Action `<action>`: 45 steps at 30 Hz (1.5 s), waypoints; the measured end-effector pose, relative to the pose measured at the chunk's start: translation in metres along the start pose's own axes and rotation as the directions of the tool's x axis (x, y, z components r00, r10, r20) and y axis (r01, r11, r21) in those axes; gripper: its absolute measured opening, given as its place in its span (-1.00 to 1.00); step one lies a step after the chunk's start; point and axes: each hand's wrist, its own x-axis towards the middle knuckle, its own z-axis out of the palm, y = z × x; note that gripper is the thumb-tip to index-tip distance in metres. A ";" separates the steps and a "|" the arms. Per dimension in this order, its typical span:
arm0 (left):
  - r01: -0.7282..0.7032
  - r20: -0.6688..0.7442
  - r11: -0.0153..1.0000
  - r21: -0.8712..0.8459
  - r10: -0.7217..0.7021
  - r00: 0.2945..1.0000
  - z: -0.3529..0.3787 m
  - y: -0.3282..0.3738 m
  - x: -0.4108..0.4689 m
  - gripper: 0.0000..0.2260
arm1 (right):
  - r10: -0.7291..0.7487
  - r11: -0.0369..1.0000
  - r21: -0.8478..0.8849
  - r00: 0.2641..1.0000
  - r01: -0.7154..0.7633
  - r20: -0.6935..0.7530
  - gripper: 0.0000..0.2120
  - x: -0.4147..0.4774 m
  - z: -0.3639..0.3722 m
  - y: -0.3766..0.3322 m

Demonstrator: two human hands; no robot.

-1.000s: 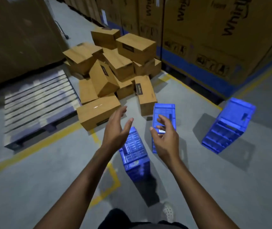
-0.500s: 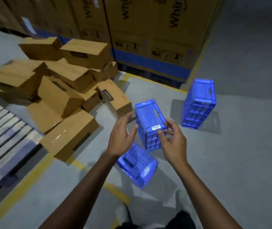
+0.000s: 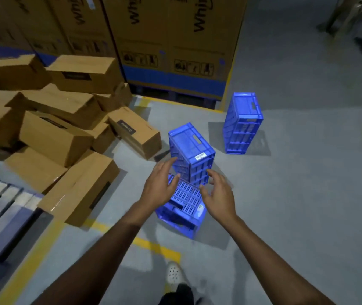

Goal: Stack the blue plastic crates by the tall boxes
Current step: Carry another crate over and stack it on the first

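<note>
Both hands empty, apart: left hand (image 3: 160, 188), right hand (image 3: 218, 194) flank upended crate (image 3: 192, 148); one-sided grab could topple it onto lying crate (image 3: 182, 214).

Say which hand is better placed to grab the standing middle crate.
Left, narrowly: the left hand, open, has fingertips beside the middle crate; the right hand hovers lower, near its base.

"Whir…", "Front" on tall boxes (image 3: 175, 40)

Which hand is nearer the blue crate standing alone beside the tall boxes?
Right. The right hand hovers down-left of the far crate, clear of it; the left hand is further left, past the labelled crate.
</note>
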 end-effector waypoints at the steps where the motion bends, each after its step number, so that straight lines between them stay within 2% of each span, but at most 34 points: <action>1: 0.000 0.023 1.000 0.020 -0.001 1.000 0.001 -0.006 -0.006 -0.57 | 0.006 1.000 -0.023 1.000 -0.006 0.000 -0.48 -0.004 0.007 0.004; 5: -0.020 0.212 0.991 0.130 -0.008 0.977 0.012 -0.036 -0.026 -0.51 | 0.107 0.989 -0.110 0.993 -0.102 0.047 -0.48 -0.021 0.035 0.018; 8: -0.022 0.364 0.974 0.224 -0.063 0.929 0.027 -0.058 -0.029 -0.53 | 0.194 0.969 -0.173 0.976 -0.175 0.100 -0.48 -0.038 0.060 0.032; 11: 0.027 0.415 0.964 0.266 -0.140 0.899 0.058 -0.088 -0.023 -0.57 | 0.270 0.941 -0.245 0.954 -0.233 0.129 -0.50 -0.050 0.093 0.054; 13: 0.143 0.398 0.966 0.215 -0.220 0.891 0.093 -0.118 -0.021 -0.68 | 0.323 0.907 -0.332 0.934 -0.260 0.152 -0.50 -0.050 0.121 0.074; 15: 0.346 0.365 0.931 0.115 -0.364 0.857 0.132 -0.151 -0.019 -0.83 | 0.342 0.876 -0.419 0.919 -0.238 0.194 -0.49 -0.045 0.153 0.098; 17: 0.596 0.370 0.803 0.019 -0.559 0.742 0.172 -0.183 -0.021 -0.81 | 0.345 0.855 -0.477 0.909 -0.202 0.232 -0.48 -0.034 0.187 0.124; 19: 0.789 0.382 0.602 -0.125 -0.705 0.598 0.210 -0.213 -0.026 -0.76 | 0.337 0.832 -0.532 0.905 -0.158 0.260 -0.48 -0.021 0.218 0.147; 21: 0.892 0.468 0.256 -0.374 -0.778 0.419 0.246 -0.242 -0.033 -0.72 | 0.331 0.803 -0.586 0.900 -0.110 0.284 -0.46 -0.010 0.248 0.165; 22: 0.898 0.557 0.077 -0.434 -0.760 0.335 0.261 -0.254 -0.036 -0.71 | 0.340 0.787 -0.610 0.890 -0.092 0.304 -0.43 -0.006 0.262 0.174; 23: 0.891 0.640 -0.048 -0.452 -0.714 0.286 0.278 -0.265 -0.038 -0.69 | 0.353 0.777 -0.625 0.878 -0.081 0.324 -0.40 -0.004 0.275 0.183; 25: 0.885 0.758 -0.174 -0.432 -0.602 0.251 0.299 -0.278 -0.037 -0.64 | 0.384 0.769 -0.635 0.848 -0.074 0.366 -0.36 -0.004 0.298 0.201; 27: 0.848 0.798 -0.249 -0.467 -0.531 0.284 0.311 -0.284 -0.030 -0.79 | 0.385 0.751 -0.659 0.840 -0.043 0.383 -0.33 -0.009 0.312 0.213; 29: 0.781 0.796 -0.333 -0.528 -0.515 0.318 0.316 -0.281 -0.022 -0.94 | 0.352 0.742 -0.670 0.867 -0.029 0.352 -0.32 -0.012 0.317 0.214; 31: 0.787 0.764 -0.293 -0.543 -0.561 0.318 0.315 -0.278 -0.021 -0.95 | 0.354 0.763 -0.644 0.868 -0.053 0.348 -0.38 -0.013 0.313 0.206; 34: 0.807 0.713 -0.191 -0.558 -0.608 0.349 0.293 -0.256 -0.020 -0.95 | 0.369 0.814 -0.573 0.846 -0.094 0.385 -0.58 -0.009 0.289 0.183; 36: 0.826 0.706 -0.129 -0.549 -0.600 0.376 0.263 -0.230 -0.010 -0.83 | 0.379 0.853 -0.495 0.850 -0.167 0.366 -0.66 -0.004 0.262 0.162; 38: 0.844 0.716 -0.092 -0.529 -0.583 0.385 0.229 -0.201 0.002 -0.80 | 0.376 0.878 -0.419 0.876 -0.233 0.301 -0.72 0.001 0.230 0.132; 41: 0.887 0.751 0.021 -0.462 -0.523 0.403 0.174 -0.152 0.013 -0.80 | 0.334 0.899 -0.359 0.923 -0.251 0.192 -0.76 0.005 0.179 0.075; 43: 0.906 0.786 0.120 -0.407 -0.460 0.414 0.130 -0.117 0.016 -0.80 | 0.304 0.903 -0.350 0.946 -0.249 0.113 -0.74 0.003 0.148 0.037; 45: 0.911 0.839 0.285 -0.299 -0.376 0.393 0.088 -0.084 0.017 -0.79 | 0.254 0.913 -0.331 0.967 -0.239 0.003 -0.71 -0.004 0.118 0.001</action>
